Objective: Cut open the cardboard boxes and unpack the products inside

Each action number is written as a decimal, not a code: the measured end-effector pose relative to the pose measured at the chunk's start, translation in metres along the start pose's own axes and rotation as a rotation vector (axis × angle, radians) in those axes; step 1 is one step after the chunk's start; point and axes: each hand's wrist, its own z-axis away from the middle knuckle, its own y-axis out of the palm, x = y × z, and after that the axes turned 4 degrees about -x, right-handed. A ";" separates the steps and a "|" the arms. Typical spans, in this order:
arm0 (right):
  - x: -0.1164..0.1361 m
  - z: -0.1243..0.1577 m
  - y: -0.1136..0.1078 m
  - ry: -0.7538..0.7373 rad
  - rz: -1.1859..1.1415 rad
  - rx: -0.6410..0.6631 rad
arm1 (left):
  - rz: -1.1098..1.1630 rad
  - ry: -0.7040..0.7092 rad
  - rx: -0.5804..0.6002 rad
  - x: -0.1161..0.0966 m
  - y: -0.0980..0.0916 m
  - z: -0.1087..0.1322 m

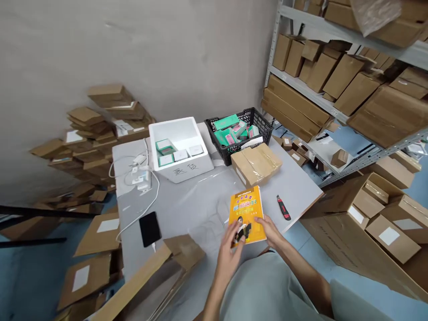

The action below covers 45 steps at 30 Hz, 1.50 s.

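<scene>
A yellow-orange book [245,209] with Chinese lettering and a picture on its cover is held in front of my body. My left hand [229,249] grips its lower left corner, thumb on the cover. On its right edge my right hand [270,229] is closed, with fingers lying over the cover; the parts behind the book are hidden. Right of the book lies a red and black box cutter [283,207] on the table. Just beyond the book sits a taped cardboard box [257,164]. An open cardboard box [182,252] stands at the table's near left.
On the grey table [197,200] are a white foam box [197,171] and a black crate [227,154], both holding small boxes. A phone [150,229] and power strip [142,178] lie left. Shelving [310,91] and a large carton [334,236] stand right.
</scene>
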 end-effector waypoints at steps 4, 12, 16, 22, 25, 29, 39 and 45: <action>0.036 -0.018 -0.037 0.051 -0.044 0.059 | 0.200 -0.369 -0.072 0.002 0.017 -0.032; 0.100 -0.107 -0.082 -0.328 0.215 -0.001 | 0.166 -0.241 0.111 -0.085 0.057 -0.119; 0.192 -0.196 -0.057 -0.528 0.257 -0.089 | 0.120 0.096 -0.049 -0.158 0.086 -0.237; 0.315 -0.297 -0.009 -0.506 0.246 -0.076 | 0.173 0.167 -0.341 -0.212 0.118 -0.353; 0.295 -0.310 -0.041 -0.422 0.287 -0.080 | 0.154 0.173 -0.310 -0.162 0.121 -0.323; 0.209 -0.276 -0.125 -0.375 0.321 0.015 | 0.061 -0.047 -0.296 -0.059 0.111 -0.218; 0.019 -0.132 -0.218 0.109 0.498 0.012 | 0.121 -0.728 -0.399 0.069 0.076 0.005; -0.016 -0.122 -0.127 0.176 0.593 0.371 | 0.139 -0.394 -0.461 0.026 0.064 0.002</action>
